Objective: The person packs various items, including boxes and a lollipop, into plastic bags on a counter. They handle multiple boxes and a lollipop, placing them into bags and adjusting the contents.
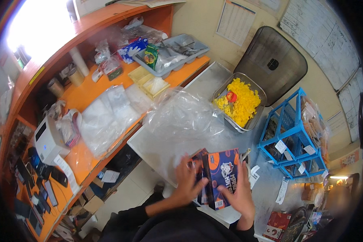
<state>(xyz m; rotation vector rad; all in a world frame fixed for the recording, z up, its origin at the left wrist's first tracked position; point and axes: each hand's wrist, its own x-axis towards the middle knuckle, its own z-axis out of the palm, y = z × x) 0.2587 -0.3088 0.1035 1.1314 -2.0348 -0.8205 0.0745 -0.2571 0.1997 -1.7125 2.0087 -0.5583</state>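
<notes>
In front of my body, a dark blue cardboard box (220, 169) with orange printing and white lettering stands tilted over the steel table. A second, similar box (201, 196) shows behind its left edge. My right hand (240, 192) grips the first box along its right side, thumb over the printed face and fingers along the edge. At the left, my left hand (188, 178) lies across the second box, with the thumb close to the gap between the boxes. Its fingers are blurred, so their grip is unclear.
A clear plastic bag (184, 116) lies on the steel table (157, 145). Beyond are a metal pan (245, 130) of yellow food with a red scoop (231, 96) and a blue basket rack (290, 136). Leftward, the orange counter (87, 165) holds a label printer (50, 142) and several phones.
</notes>
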